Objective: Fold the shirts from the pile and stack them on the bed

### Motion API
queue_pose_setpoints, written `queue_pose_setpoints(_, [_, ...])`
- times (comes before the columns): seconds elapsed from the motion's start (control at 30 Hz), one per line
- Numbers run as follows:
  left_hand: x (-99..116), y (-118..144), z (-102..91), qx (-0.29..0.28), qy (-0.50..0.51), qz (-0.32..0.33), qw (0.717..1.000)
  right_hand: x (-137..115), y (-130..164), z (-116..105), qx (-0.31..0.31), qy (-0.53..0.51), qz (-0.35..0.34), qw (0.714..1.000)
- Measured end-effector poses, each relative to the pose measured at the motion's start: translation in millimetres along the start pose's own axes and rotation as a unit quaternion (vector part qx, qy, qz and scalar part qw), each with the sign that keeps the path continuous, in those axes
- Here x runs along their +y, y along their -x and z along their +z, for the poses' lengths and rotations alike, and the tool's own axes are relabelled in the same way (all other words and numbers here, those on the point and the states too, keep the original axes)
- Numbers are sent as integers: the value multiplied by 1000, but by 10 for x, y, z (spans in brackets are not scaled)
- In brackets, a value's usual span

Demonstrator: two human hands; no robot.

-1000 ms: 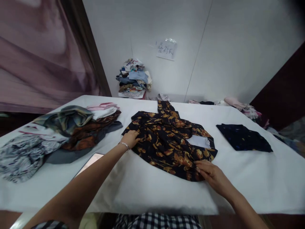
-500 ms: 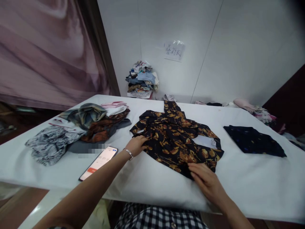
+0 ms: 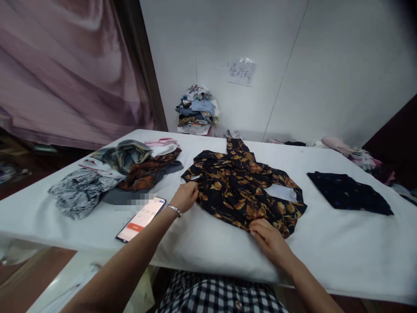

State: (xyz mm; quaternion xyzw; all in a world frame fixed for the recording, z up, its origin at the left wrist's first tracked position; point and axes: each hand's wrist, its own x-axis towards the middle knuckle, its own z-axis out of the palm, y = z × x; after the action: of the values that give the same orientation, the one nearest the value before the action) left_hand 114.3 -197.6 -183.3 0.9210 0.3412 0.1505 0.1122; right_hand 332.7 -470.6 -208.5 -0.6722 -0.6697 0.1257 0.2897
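Observation:
A black shirt with gold-brown flowers [image 3: 234, 184] lies spread on the white-covered table [image 3: 208, 252], its collar end pointing away from me and its sleeves out to the sides. My left hand [image 3: 185, 196], with a bracelet at the wrist, is closed on the shirt's left edge. At the near right edge, my right hand [image 3: 265, 237] pinches the cloth between thumb and fingers. Wrinkles run across the middle of the shirt. The fingertips of both hands are partly hidden.
On the left lies a heap of crumpled clothes [image 3: 130, 167], with a phone [image 3: 141, 219] in front showing a timer. A folded dark navy garment [image 3: 348, 191] lies on the right. Behind the table stand a tall clothes pile [image 3: 197, 111] and a wall sign [image 3: 241, 71].
My left hand has closed on the shirt's left edge. My right hand has shifted slightly left and gathered in the near edge. The view has turned a little to the left.

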Motion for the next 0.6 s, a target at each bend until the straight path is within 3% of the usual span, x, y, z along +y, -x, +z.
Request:
queue_pose_setpoints(0.13, [123, 193, -174, 81, 94, -81, 989, -56, 138, -23, 56, -59, 34, 996])
queue_pose_setpoints(0.3, [359, 298, -191, 106, 237, -106, 960, -43, 239, 22, 112, -61, 115, 985])
queue_pose_setpoints(0.37, [467, 255, -118, 96, 319, -102, 937, -58, 222, 33, 91, -63, 119, 987])
queue_pose_setpoints(0.47, [671, 150, 13, 64, 423, -93, 899, -105, 140, 51, -4, -39, 124, 992])
queue_pose_setpoints(0.6, [998, 46, 169, 18, 486, -53, 872, -127, 3, 98, -85, 53, 130, 986])
